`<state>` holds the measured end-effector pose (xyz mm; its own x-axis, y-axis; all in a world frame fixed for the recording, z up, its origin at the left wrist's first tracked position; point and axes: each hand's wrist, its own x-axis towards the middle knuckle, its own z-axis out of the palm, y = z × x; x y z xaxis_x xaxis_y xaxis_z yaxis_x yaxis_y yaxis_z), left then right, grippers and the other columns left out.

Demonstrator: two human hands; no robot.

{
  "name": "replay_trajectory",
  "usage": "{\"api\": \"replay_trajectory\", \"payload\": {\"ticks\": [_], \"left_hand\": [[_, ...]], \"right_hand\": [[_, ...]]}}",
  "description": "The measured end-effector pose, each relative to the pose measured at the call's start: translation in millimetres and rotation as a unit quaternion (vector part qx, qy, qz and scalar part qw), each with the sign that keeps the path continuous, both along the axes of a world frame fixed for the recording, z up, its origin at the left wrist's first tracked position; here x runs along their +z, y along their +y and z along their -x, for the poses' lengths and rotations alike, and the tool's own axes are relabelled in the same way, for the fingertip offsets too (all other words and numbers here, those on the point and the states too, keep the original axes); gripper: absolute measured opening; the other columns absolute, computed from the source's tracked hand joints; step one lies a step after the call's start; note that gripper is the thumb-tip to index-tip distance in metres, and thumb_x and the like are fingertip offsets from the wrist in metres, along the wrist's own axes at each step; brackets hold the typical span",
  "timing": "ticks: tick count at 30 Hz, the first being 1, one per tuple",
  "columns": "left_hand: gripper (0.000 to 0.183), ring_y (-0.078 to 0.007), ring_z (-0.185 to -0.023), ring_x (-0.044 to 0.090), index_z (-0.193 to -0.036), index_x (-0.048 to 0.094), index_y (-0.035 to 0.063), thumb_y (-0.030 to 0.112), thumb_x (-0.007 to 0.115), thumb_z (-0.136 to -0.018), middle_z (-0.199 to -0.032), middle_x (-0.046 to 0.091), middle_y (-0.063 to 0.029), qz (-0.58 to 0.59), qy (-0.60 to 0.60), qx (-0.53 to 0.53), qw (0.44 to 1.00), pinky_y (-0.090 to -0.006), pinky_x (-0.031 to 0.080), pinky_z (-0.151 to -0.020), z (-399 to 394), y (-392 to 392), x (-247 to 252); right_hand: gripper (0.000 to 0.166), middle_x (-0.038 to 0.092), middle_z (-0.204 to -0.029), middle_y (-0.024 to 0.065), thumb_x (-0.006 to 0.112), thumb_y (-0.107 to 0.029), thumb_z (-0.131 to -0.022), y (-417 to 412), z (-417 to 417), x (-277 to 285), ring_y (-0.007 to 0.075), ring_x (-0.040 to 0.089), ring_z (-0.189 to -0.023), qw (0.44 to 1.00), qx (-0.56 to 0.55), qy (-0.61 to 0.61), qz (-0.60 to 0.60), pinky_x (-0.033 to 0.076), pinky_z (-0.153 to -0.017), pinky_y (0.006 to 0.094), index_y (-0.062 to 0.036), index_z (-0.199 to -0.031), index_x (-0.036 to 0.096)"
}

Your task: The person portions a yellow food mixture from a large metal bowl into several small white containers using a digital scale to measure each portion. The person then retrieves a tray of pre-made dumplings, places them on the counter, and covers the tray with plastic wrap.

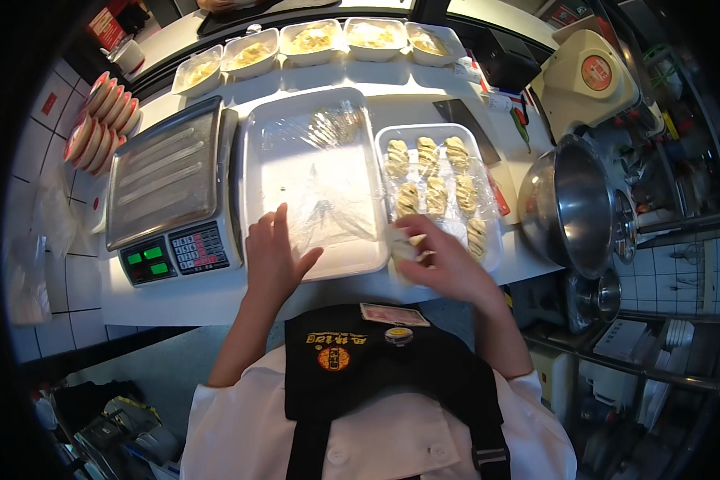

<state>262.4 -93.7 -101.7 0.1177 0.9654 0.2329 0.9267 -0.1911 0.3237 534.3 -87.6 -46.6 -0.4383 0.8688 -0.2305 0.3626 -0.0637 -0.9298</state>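
In my right hand is a pale twisted dough roll, held at the near left corner of a white tray. Several more twisted dough rolls lie in rows on the plastic film lining that tray. My left hand rests with fingers apart over the near left edge of a larger white tray, holding nothing. Clear plastic film lies crumpled inside the larger tray.
A digital scale stands left of the large tray. Several food-filled plastic tubs line the back. A cleaver, peppers and a large steel bowl are on the right. Stacked lidded containers stand far left.
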Motion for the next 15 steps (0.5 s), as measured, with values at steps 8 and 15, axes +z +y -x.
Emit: {"api": "replay_trajectory", "payload": {"ticks": [8, 15], "left_hand": [[0.008, -0.0173, -0.052, 0.051, -0.083, 0.058, 0.0023, 0.01, 0.058, -0.081, -0.06, 0.053, -0.0073, 0.046, -0.199, -0.011, 0.979, -0.0297, 0.04, -0.05, 13.6, 35.8, -1.6], [0.01, -0.0101, -0.053, 0.043, -0.087, 0.058, 0.0044, 0.01, 0.063, -0.08, -0.059, 0.047, -0.0028, 0.07, -0.294, -0.003, 0.953, -0.026, 0.038, -0.05, 22.3, 31.1, 2.1]], "right_hand": [[0.027, 0.053, -0.094, 0.0202, 0.056, -0.008, -0.076, 27.2, 99.5, -33.8, 0.0317, 0.06, -0.085, 0.878, 0.095, -0.401, -0.244, 0.052, -0.066, 0.0375, 0.0007, -0.102, 0.051], [0.041, 0.057, -0.107, 0.0178, 0.058, -0.024, -0.084, 12.1, 74.2, -36.4, 0.0335, 0.059, -0.094, 0.87, 0.02, -0.338, -0.358, 0.05, -0.078, 0.0384, -0.004, -0.119, 0.05]]}}
